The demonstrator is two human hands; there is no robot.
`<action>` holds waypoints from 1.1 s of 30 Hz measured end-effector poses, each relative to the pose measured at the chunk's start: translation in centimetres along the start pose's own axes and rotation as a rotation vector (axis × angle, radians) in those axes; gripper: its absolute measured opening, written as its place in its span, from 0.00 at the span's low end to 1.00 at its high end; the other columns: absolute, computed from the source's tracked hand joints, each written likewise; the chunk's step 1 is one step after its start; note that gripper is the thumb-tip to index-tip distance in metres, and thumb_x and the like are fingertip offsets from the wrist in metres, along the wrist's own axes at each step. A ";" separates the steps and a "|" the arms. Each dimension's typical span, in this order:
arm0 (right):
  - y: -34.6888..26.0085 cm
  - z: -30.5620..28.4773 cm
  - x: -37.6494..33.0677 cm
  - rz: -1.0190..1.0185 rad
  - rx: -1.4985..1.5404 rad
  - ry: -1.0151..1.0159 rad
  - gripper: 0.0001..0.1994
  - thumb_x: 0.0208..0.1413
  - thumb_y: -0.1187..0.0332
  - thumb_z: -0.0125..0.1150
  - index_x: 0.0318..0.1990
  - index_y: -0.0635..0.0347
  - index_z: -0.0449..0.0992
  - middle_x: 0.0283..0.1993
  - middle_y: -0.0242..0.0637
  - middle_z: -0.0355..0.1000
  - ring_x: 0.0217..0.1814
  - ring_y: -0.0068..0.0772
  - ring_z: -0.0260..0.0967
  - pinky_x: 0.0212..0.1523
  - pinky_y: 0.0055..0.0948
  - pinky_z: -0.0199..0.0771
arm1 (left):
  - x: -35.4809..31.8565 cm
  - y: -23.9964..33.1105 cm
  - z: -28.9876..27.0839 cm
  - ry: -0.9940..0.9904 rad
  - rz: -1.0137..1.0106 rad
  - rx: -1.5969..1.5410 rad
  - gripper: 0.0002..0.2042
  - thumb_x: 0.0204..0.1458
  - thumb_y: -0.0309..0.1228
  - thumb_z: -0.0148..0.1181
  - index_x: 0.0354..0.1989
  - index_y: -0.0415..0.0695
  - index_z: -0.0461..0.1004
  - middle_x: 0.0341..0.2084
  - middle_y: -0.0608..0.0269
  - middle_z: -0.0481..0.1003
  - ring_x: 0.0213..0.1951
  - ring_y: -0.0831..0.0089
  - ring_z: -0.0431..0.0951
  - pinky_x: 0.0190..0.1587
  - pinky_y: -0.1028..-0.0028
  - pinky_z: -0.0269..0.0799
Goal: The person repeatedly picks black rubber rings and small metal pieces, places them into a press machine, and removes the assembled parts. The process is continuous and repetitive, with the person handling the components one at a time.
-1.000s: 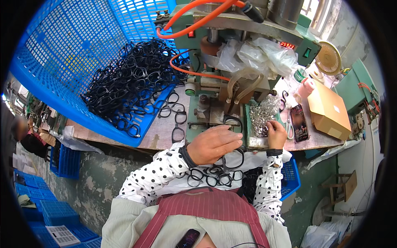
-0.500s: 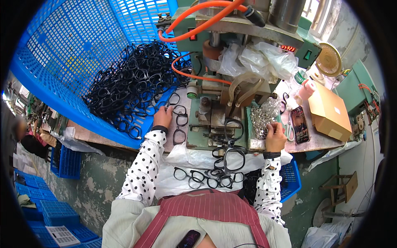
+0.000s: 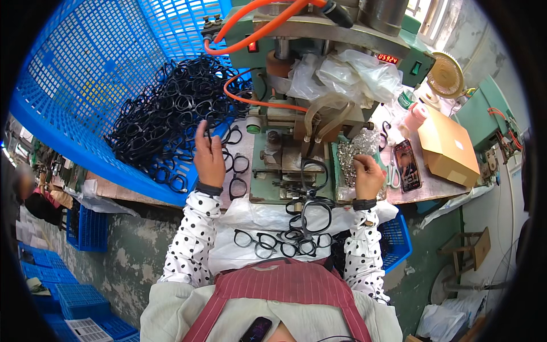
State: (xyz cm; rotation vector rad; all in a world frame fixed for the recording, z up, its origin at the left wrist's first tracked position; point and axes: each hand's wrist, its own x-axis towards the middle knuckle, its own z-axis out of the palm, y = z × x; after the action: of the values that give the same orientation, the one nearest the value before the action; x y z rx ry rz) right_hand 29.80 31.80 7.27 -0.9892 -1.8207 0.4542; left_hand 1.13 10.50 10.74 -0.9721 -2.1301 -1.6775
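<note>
My left hand (image 3: 209, 162) reaches up beside the rim of a big blue basket (image 3: 134, 181), index finger stretched out and thumb apart. Just past its fingertips lies a heap of black eyeglass frames (image 3: 176, 97). More frames (image 3: 239, 164) stand in a row on the table to the right of this hand. My right hand (image 3: 370, 178) is at a green tray of small shiny metal parts (image 3: 346, 159), its fingers pinched together. Whatever they hold is too small to make out. Between my hands stands a green press machine (image 3: 268, 185), with a black eyeglass frame (image 3: 315, 175) at its front.
Several eyeglass frames (image 3: 285, 244) lie on white plastic sheeting (image 3: 225, 219) over my lap. To the right are a phone (image 3: 407, 166), scissors (image 3: 393, 174), a cardboard box (image 3: 450, 145) and a small fan (image 3: 445, 75). Orange hoses (image 3: 250, 40) loop over the machine.
My left hand has left the row of frames and moved left and up toward the heap, index finger extended. My right hand has stayed at the metal parts. The view has shifted slightly.
</note>
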 end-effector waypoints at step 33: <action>2.7 -0.5 2.1 0.065 -0.374 -0.046 0.18 0.42 0.65 0.71 0.43 0.52 0.75 0.36 0.34 0.78 0.36 0.44 0.73 0.40 0.40 0.70 | -5.4 10.3 3.7 -0.595 1.004 -0.323 0.18 0.46 0.20 0.61 0.49 0.41 0.75 0.48 0.57 0.75 0.46 0.62 0.78 0.52 0.61 0.74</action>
State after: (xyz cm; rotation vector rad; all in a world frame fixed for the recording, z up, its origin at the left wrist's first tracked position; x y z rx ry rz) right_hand 30.97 34.99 6.85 -1.3025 -1.9611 0.1772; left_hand 12.48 13.27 14.31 -2.3394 -1.1483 -1.2578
